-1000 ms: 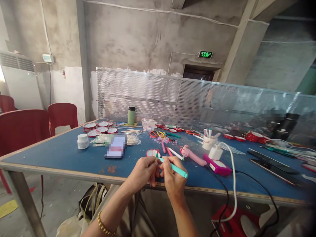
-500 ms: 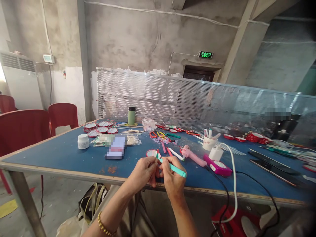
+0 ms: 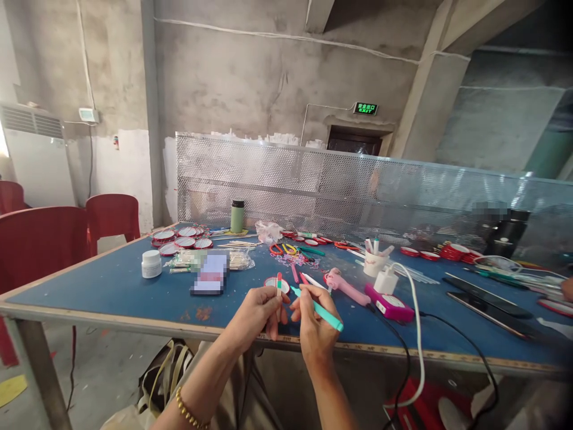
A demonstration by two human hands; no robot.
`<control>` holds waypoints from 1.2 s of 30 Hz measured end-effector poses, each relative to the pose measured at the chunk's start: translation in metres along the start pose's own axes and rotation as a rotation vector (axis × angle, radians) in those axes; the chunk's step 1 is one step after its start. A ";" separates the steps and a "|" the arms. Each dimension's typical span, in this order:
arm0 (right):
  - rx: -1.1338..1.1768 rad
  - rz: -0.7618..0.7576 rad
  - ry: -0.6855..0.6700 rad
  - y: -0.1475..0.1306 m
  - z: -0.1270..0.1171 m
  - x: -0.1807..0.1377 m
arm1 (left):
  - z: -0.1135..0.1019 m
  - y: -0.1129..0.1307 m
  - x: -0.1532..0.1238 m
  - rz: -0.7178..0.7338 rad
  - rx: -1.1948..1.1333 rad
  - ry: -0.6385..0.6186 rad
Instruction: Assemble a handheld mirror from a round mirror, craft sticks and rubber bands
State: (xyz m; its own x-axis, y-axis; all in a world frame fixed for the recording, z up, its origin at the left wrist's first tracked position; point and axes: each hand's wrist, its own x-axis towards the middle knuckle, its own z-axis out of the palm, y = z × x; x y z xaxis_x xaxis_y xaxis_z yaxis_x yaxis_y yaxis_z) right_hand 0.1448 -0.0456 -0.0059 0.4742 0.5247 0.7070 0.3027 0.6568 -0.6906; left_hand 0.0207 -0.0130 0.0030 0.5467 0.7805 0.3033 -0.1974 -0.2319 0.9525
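Near the table's front edge, my left hand (image 3: 259,312) pinches a flat wooden stick (image 3: 279,285) upright; its upper end is coloured red and green. A turquoise marker (image 3: 327,315) is gripped in my right hand (image 3: 316,327), its tip towards the stick and a small gap away from it. Just behind my left hand lies a round white disc with a red rim (image 3: 270,283), partly covered by the stick. A pink pen (image 3: 295,274) and a white marker (image 3: 316,280) lie beyond my right hand.
On the blue table (image 3: 102,285) are a phone (image 3: 210,272), a white jar (image 3: 151,264), bagged sticks (image 3: 242,259), scissors (image 3: 289,249), a pen cup (image 3: 374,263), a pink handled device (image 3: 347,288) and a purple box (image 3: 389,303) with cables. Another person's hand (image 3: 567,290) shows at the right edge.
The marker tip has drawn back from the stick to the right. My left hand now shows more of the stick's coloured end. The view has tilted slightly upward.
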 end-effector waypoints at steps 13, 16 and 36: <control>-0.038 0.005 -0.035 -0.002 -0.019 0.017 | 0.002 -0.004 0.001 -0.001 -0.043 0.013; -0.148 -0.086 -0.006 -0.009 -0.045 0.033 | 0.003 -0.004 0.002 -0.006 -0.041 0.030; -0.143 0.221 -0.616 -0.043 -0.101 0.054 | 0.004 -0.006 0.003 -0.016 0.039 0.076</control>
State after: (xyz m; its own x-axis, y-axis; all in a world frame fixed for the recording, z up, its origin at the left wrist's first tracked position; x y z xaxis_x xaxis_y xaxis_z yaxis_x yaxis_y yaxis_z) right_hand 0.2407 -0.0996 0.0464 -0.0079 0.8798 0.4752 0.3795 0.4423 -0.8126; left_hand 0.0262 -0.0115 -0.0016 0.4859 0.8259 0.2862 -0.1562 -0.2401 0.9581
